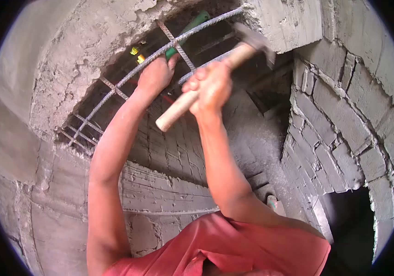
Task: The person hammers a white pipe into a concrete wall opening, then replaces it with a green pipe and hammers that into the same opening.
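My right hand (211,87) is wrapped round the wooden handle of a hammer (175,110), whose blurred metal head points up and right, near the concrete edge. My left hand (155,76) reaches up among the steel bars (135,71) of an opening, closed round a green tool (194,27). The green tool slants up and right behind the bars, and its far end is in shadow. Close to my left hand, a small yellow object (140,58) shows between the bars.
Rough broken concrete (70,60) borders the opening at the upper left. A block wall with thick mortar joints (339,119) rises at the right, with a dark gap (351,221) below it. More blockwork (165,188) lies behind my arms.
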The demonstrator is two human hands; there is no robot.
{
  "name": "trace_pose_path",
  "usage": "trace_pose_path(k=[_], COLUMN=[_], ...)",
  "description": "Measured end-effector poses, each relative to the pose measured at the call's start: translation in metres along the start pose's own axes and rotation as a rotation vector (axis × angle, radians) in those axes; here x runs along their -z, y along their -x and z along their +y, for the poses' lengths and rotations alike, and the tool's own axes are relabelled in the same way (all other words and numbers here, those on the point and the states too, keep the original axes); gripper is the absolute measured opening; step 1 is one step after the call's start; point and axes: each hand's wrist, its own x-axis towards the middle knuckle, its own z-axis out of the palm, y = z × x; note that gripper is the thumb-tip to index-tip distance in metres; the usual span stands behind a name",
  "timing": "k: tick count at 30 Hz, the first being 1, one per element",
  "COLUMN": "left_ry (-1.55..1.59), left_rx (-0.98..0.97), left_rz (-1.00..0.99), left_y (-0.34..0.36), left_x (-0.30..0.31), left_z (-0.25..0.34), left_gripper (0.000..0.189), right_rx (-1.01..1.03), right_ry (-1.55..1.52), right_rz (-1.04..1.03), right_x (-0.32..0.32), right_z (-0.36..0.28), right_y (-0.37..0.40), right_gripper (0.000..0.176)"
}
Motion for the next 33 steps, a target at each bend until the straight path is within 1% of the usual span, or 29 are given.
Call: trace_pose_path(k=[1, 2, 3, 5, 6, 9, 10, 11, 12, 13, 14, 15, 17, 18, 19, 20, 21, 23, 24, 25, 27, 29, 30, 31, 33], left_ry=[-0.04, -0.058, -0.056, -0.155, -0.09, -0.038, -0.039, -0.048, -0.055, -0.051, -0.029, -0.01, -0.026, -0.007, 0.008, -0.01, -0.012, 0.007, 0.001, -0.002, -0.002, 0.011, 0.007, 0.001, 0.001], left_rx=[-0.037, -0.074, -0.069, -0.176, -0.139, -0.176, -0.181, -0.123, -0.063, -0.063, -0.049, -0.031, -0.042, -0.067, -0.094, -0.064, -0.062, -0.113, -0.077, -0.076, -0.014, -0.009, -0.058, -0.105, -0.115], left_rz=[0.122, 0.156, 0.159, 0.184, 0.128, 0.09, 0.092, 0.066, 0.04, 0.041, 0.04, 0.033, 0.036, 0.076, 0.107, 0.059, 0.063, 0.094, 0.083, 0.087, 0.021, 0.038, 0.071, 0.097, 0.12], left_y=[0.004, 0.005, 0.004, 0.003, 0.003, 0.008, 0.009, 0.011, 0.012, 0.01, 0.009, 0.01, 0.011, 0.011, 0.013, 0.011, 0.009, 0.009, 0.009, 0.008, 0.01, 0.013, 0.011, 0.01, 0.008], left_x=[-0.002, -0.004, -0.005, -0.002, -0.002, 0.003, 0.005, 0.007, 0.008, 0.009, 0.009, 0.008, 0.006, 0.006, 0.004, 0.003, 0.001, 0.002, 0.003, 0.005, 0.006, 0.009, 0.006, 0.002, 0.0], left_z=[0.001, -0.003, -0.007, -0.007, -0.004, -0.001, 0.002, 0.006, 0.009, 0.01, 0.011, 0.009, 0.009, 0.009, 0.008, 0.006, 0.004, 0.005, 0.006, 0.007, 0.009, 0.013, 0.01, 0.007, 0.005], left_gripper=[0.053, 0.056, 0.056, 0.055, 0.051, 0.048, 0.048, 0.048, 0.048, 0.048, 0.049, 0.049, 0.048, 0.048, 0.048, 0.048, 0.048, 0.047, 0.046, 0.046, 0.046, 0.045, 0.045, 0.045, 0.045], right_rx=[0.097, 0.157, 0.225, 0.416, 0.417, 0.461, 0.418, 0.374, 0.206, 0.04, -0.112, -0.177, -0.098, 0.001, 0.114, 0.231, 0.35, 0.629, 0.631, 0.307, -0.139, -0.119, -0.095, 0.006, 0.218], right_ry=[-0.011, -0.078, -0.149, -0.108, -0.106, -0.08, -0.153, -0.225, -0.195, -0.161, -0.061, -0.004, -0.016, -0.002, 0.009, -0.073, -0.157, -0.24, -0.269, -0.207, 0.121, 0.069, 0.029, 0.026, -0.161], right_rz=[0.056, 0.106, 0.095, 0.152, 0.151, 0.126, 0.105, 0.083, 0.076, 0.069, -0.062, -0.087, -0.072, -0.017, -0.028, -0.006, 0.012, 0.069, 0.022, 0.026, -0.13, -0.113, -0.123, -0.058, -0.073], right_x=[0.007, 0.013, 0.018, 0.025, 0.026, 0.026, 0.021, 0.015, 0.009, 0.002, -0.007, -0.009, -0.004, -0.001, 0.01, 0.014, 0.015, 0.014, 0.017, 0.021, 0.003, 0.007, 0.005, 0.005, 0.017], right_z=[-0.009, -0.018, -0.027, -0.032, -0.032, -0.028, -0.019, -0.01, 0.0, 0.008, 0.012, 0.011, 0.001, -0.007, -0.01, -0.017, -0.021, -0.019, -0.011, -0.004, 0.012, 0.005, -0.001, -0.006, -0.017], right_y=[0.002, 0.008, 0.013, 0.018, 0.018, 0.017, 0.015, 0.013, 0.01, 0.004, -0.004, -0.006, -0.003, 0.004, 0.005, 0.012, 0.016, 0.015, 0.011, 0.009, -0.001, 0.006, 0.004, 0.009, 0.017], right_gripper=[0.04, 0.042, 0.044, 0.048, 0.048, 0.051, 0.049, 0.046, 0.043, 0.04, 0.035, 0.036, 0.036, 0.036, 0.04, 0.042, 0.044, 0.04, 0.042, 0.041, 0.04, 0.039, 0.038, 0.043, 0.039])
